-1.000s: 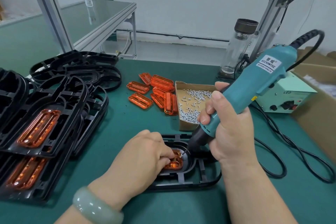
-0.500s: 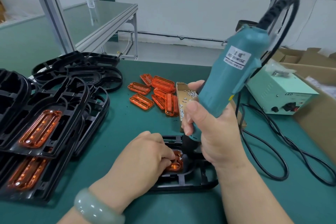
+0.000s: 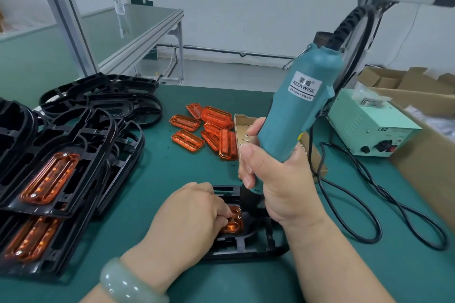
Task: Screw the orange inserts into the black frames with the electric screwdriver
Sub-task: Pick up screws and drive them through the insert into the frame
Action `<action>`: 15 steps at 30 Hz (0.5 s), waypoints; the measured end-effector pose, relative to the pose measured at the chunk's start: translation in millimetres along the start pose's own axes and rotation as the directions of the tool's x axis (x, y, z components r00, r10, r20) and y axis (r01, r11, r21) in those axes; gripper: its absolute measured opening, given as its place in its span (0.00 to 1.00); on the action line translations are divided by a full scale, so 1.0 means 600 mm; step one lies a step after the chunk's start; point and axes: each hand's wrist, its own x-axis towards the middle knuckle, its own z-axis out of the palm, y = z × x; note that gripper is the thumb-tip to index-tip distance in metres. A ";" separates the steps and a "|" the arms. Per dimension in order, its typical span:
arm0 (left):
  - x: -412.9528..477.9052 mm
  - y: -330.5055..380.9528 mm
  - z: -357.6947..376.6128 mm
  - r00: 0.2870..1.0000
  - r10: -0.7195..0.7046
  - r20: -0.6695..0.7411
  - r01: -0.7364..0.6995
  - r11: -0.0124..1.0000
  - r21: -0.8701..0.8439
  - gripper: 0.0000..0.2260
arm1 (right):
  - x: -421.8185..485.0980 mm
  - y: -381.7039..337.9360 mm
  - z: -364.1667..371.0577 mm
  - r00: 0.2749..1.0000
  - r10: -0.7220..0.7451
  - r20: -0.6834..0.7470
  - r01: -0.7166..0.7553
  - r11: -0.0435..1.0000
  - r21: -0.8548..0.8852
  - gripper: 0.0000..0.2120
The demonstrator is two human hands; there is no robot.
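Note:
A black frame (image 3: 248, 245) lies on the green mat near the front, with an orange insert (image 3: 234, 222) seated in it. My left hand (image 3: 189, 219) rests on the frame with curled fingers pressing on the insert's left part. My right hand (image 3: 273, 174) grips the teal electric screwdriver (image 3: 298, 110), which stands nearly upright with its black nose down on the insert's far end; the bit itself is hidden. Loose orange inserts (image 3: 209, 130) lie in a heap further back.
Finished frames with orange inserts (image 3: 49, 174) are stacked at the left, bare black frames (image 3: 105, 98) behind them. A cardboard tray of screws (image 3: 242, 130) sits behind my right hand. A pale green power box (image 3: 369, 130), black cables (image 3: 369, 204) and cardboard boxes (image 3: 423, 162) fill the right.
The screwdriver has swung from a slant to nearly upright, and its nose has come down on the insert. My left hand has stayed on the insert.

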 end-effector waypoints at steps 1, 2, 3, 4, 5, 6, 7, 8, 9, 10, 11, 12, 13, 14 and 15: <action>0.000 0.002 -0.001 1.000 -0.006 0.000 0.006 1.000 0.001 0.10 | 0.001 0.000 0.000 1.000 0.002 -0.001 -0.002 1.000 -0.002 0.09; 0.000 0.003 -0.001 1.000 -0.012 -0.001 0.012 1.000 0.000 0.10 | 0.002 0.000 0.000 1.000 0.003 0.005 -0.003 1.000 -0.007 0.08; 0.000 0.003 -0.002 1.000 -0.018 -0.003 0.018 1.000 -0.003 0.10 | 0.003 0.000 0.000 1.000 0.006 0.014 -0.005 1.000 -0.013 0.08; 0.000 0.003 -0.002 1.000 -0.023 -0.005 0.023 1.000 -0.006 0.10 | 0.004 0.000 0.000 1.000 0.008 0.027 -0.008 1.000 -0.014 0.09; 0.000 0.003 -0.002 1.000 -0.026 -0.005 0.026 1.000 -0.007 0.10 | 0.004 0.000 -0.001 0.999 0.007 0.043 -0.007 1.000 -0.012 0.09; 0.001 0.003 -0.002 1.000 -0.028 -0.003 0.028 1.000 -0.008 0.10 | 0.004 0.000 -0.002 0.998 0.004 0.056 -0.003 1.000 -0.008 0.10; 0.000 0.003 -0.002 1.000 -0.030 -0.001 0.030 0.999 -0.011 0.10 | 0.004 0.001 -0.004 0.998 -0.001 0.061 0.001 1.000 0.000 0.10; 0.000 0.003 -0.002 1.000 -0.031 0.000 0.031 0.999 -0.013 0.10 | 0.004 0.001 -0.006 0.998 -0.005 0.058 0.004 1.000 0.012 0.11; 0.000 0.003 -0.002 0.999 -0.032 -0.001 0.032 0.999 -0.018 0.10 | 0.004 0.002 -0.008 0.999 -0.009 0.050 0.007 1.000 0.028 0.11; -0.001 0.002 -0.002 0.999 -0.034 -0.003 0.034 0.999 -0.023 0.10 | 0.005 0.002 -0.011 0.999 -0.013 0.040 0.011 0.999 0.047 0.11; -0.001 0.002 -0.002 0.999 -0.035 -0.003 0.035 0.999 -0.028 0.09 | 0.005 0.002 -0.012 1.000 -0.014 0.027 0.012 0.998 0.068 0.10; -0.002 0.002 -0.002 0.999 -0.035 -0.004 0.035 0.999 -0.032 0.09 | 0.005 0.002 -0.013 1.000 -0.012 0.012 0.011 0.996 0.086 0.10; -0.002 0.002 -0.002 0.999 -0.034 -0.002 0.034 0.999 -0.033 0.09 | 0.004 0.003 -0.014 1.000 -0.010 -0.001 0.010 0.995 0.096 0.10; -0.002 0.001 -0.002 0.999 -0.034 0.002 0.034 0.999 -0.033 0.09 | 0.003 0.003 -0.014 1.000 -0.012 -0.011 0.013 0.995 0.099 0.10; -0.002 0.001 -0.002 0.999 -0.033 0.007 0.033 0.999 -0.031 0.09 | 0.002 0.003 -0.013 1.000 -0.020 -0.018 0.021 0.995 0.097 0.10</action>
